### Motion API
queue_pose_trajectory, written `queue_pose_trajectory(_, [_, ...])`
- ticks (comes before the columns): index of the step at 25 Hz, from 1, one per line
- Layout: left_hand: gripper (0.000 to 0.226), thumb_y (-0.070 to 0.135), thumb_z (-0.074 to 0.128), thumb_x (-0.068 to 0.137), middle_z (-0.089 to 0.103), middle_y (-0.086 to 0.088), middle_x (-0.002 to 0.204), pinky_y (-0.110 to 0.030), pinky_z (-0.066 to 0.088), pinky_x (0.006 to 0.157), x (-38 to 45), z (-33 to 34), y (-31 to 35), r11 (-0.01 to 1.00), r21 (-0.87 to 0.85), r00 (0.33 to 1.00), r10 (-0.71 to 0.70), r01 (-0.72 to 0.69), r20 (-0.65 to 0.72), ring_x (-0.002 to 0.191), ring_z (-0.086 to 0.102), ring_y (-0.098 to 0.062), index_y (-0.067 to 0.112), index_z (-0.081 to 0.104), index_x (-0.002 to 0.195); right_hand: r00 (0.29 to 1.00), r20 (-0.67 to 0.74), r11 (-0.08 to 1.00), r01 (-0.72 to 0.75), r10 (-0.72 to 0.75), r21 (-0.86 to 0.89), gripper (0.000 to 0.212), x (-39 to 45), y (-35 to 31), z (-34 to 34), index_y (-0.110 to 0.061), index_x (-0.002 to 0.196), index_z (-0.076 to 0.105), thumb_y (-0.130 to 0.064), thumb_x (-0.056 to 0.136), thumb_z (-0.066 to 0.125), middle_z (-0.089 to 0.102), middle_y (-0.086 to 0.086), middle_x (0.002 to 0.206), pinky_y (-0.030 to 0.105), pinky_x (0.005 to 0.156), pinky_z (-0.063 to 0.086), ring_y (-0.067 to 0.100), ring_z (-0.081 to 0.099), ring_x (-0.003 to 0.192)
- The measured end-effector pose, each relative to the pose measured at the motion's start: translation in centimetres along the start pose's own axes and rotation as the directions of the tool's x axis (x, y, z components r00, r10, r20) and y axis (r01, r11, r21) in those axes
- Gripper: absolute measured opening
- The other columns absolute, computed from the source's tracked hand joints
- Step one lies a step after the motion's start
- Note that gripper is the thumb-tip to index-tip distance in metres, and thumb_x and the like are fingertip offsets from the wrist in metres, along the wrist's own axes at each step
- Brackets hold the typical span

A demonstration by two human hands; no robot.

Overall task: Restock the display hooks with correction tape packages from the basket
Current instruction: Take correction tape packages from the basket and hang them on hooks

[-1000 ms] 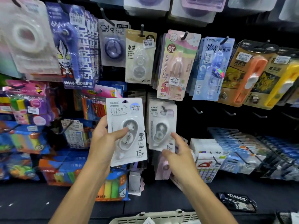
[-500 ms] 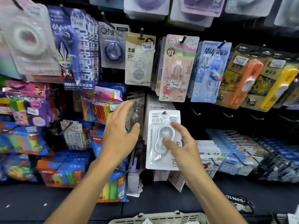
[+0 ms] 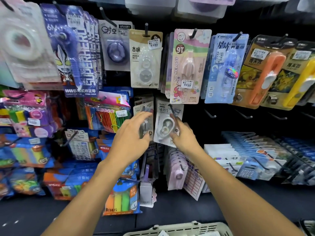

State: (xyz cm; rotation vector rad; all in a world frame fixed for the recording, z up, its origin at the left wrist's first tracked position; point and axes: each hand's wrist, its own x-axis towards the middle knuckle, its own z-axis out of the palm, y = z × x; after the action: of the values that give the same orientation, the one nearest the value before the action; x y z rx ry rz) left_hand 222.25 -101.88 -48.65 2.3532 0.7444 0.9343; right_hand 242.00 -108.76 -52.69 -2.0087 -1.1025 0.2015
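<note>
Package: We see a white correction tape package (image 3: 166,124) at centre frame, its hang-hole on a black display hook (image 3: 171,109).
Right hand: The right hand (image 3: 183,136) pinches the package's lower right corner, fingers along its edge.
Left hand: The left hand (image 3: 131,136) curls its fingers around a grey package (image 3: 144,124) on the neighbouring hook, just left.
Progress: We judge this package nearly seated; several bare hooks (image 3: 210,114) at centre right suggest more to hang.
Basket: The basket (image 3: 179,229) is cut off at the bottom edge; we cannot make out its contents.
</note>
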Motion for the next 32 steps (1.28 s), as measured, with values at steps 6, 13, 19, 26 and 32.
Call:
queue_pose_trajectory(6, [0.078,0.006,0.06,0.091,0.028,0.018,0.162,-0.023,0.023,0.111,-2.0,1.1,-0.4,0.997,-0.04,0.998,0.059,-0.06,-0.021,0.147,0.028,-0.01,0.039,0.031,0.155,0.998,-0.045,0.998,0.043,-0.045,-0.042,0.076,-1.4,1.0,-0.1,-0.026,0.16,0.024,-0.013,0.095,0.063,0.033,0.011,0.159,0.031,0.106,0.037,0.028,0.044,0.137])
queue_pose_trajectory(13, [0.036,0.008,0.061,0.088,0.071,-0.001,0.116,-0.036,0.052,0.094,-20.5,11.5,-6.4,0.872,0.067,0.834,-0.484,0.485,0.263,0.11,0.065,-0.026,0.02,0.066,0.121,0.966,0.193,0.985,-0.169,0.172,-0.033,0.039,-24.7,12.0,8.3,-0.021,0.127,0.059,-0.005,0.092,0.058,0.069,0.003,0.117,0.029,0.084,0.051,0.023,0.068,0.096])
queue_pose_trajectory(19, [0.047,0.009,0.062,0.088,0.061,-0.005,0.136,-0.036,0.05,0.1,-27.8,13.3,-11.4,0.79,0.465,0.496,-0.613,0.4,0.614,0.121,0.058,-0.026,0.022,0.06,0.133,0.579,0.792,0.959,0.058,0.194,-0.277,0.068,-33.1,14.3,15.1,-0.028,0.149,0.04,-0.022,0.088,0.068,0.055,0.004,0.14,0.035,0.099,0.044,0.029,0.052,0.125])
queue_pose_trajectory(26, [0.041,0.015,0.062,0.088,0.051,-0.007,0.136,-0.04,0.052,0.095,-27.4,14.4,-11.5,0.746,0.499,0.56,-0.664,0.442,0.496,0.124,0.053,-0.027,0.018,0.058,0.129,0.611,0.583,0.789,-0.608,0.535,-0.087,0.014,-33.8,12.8,18.2,-0.024,0.083,0.062,-0.023,0.085,0.076,0.065,-0.011,0.082,0.026,0.067,0.05,0.013,0.064,0.078])
queue_pose_trajectory(32, [0.112,0.072,0.069,0.079,0.021,-0.015,0.165,-0.049,0.038,0.112,-29.2,16.0,-9.4,0.585,0.56,0.272,-0.793,0.587,0.544,0.148,0.03,-0.041,0.022,0.013,0.161,0.714,0.284,0.763,-0.636,0.64,-0.12,0.028,-31.5,14.8,16.0,-0.016,0.077,0.046,-0.024,0.098,0.061,0.051,-0.004,0.07,0.027,0.051,0.032,0.011,0.048,0.061])
